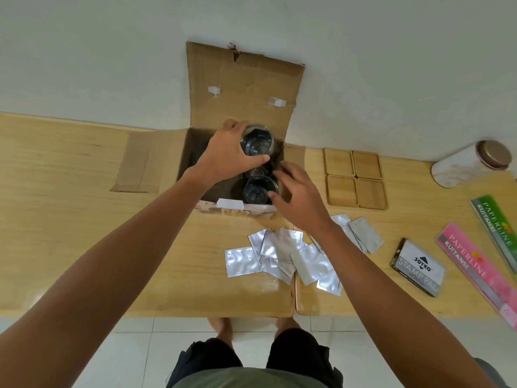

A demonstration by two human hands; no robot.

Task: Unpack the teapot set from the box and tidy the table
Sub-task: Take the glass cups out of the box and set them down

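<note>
Glass [256, 144] is what the left hand [226, 155] has, fingers and thumb wrapped round its wall, holding it at the mouth of the box [195, 152], mouth towards the person's head, so its axis runs roughly upright. It sits over the box's far half, with the rear flap standing behind it.

Below and nearer the front wall, a second glass [258, 190] stands in the box, also upright, mouth up. The right hand [296, 197] is right beside it, on its right, fingers loosely bent and reaching in over the box's right edge; the fingertips [272, 195] look to be at the rim, but they pinch nothing that I can make out. That hand is plainly the nearer one to the second glass, and the glass lies to the left of its fingers, so a grasp from the side or over the rim seems the likely next step.

On the table [70, 169], four wooden coasters [355, 179] lie together just right of the box, well placed to receive the glasses. Silver sachets [282, 256] are scattered in front of the box, under the right forearm. Tidying looks barely begun.
</note>
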